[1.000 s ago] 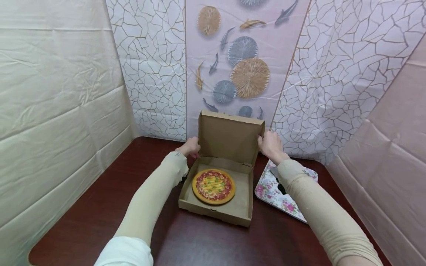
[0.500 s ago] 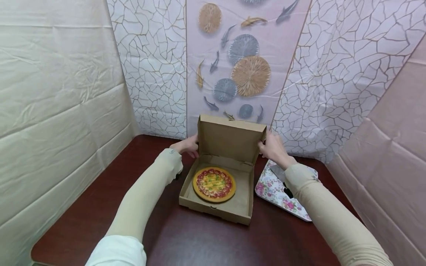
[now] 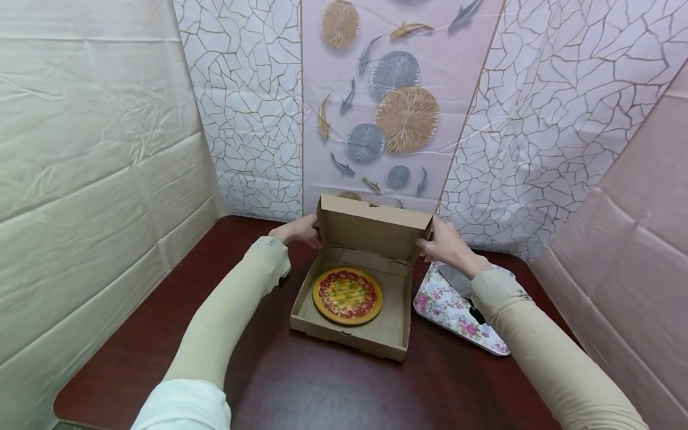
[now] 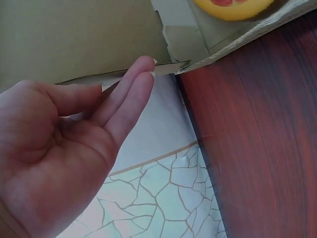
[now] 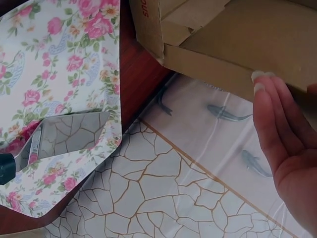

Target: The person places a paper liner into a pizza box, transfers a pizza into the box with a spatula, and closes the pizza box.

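A brown cardboard pizza box (image 3: 352, 341) stands on the table with its lid (image 3: 373, 232) raised and leaning forward. Inside its base lies a round pizza (image 3: 347, 295) with an orange-yellow crust and red, yellow and green topping. At the lid's left side edge, my left hand (image 3: 301, 230) pinches the cardboard between thumb and fingers. My right hand (image 3: 445, 243) grips the opposite side edge. In the right wrist view, the fingers (image 5: 270, 106) press on the outside of the lid's side flap, while the thumb is mostly hidden.
Right of the box lies a white tray or board with pink flowers (image 3: 443, 313). On it rests a shiny metal blade (image 5: 74, 131) with a dark handle (image 5: 6, 168), partly under my right forearm. Patterned cloth (image 3: 252, 119) hangs behind the dark red table (image 3: 322, 394).
The lid has tilted further forward and down over the box, its top edge sinking. Both hands have moved with it, still holding its side edges. The pizza stays in place in the base.
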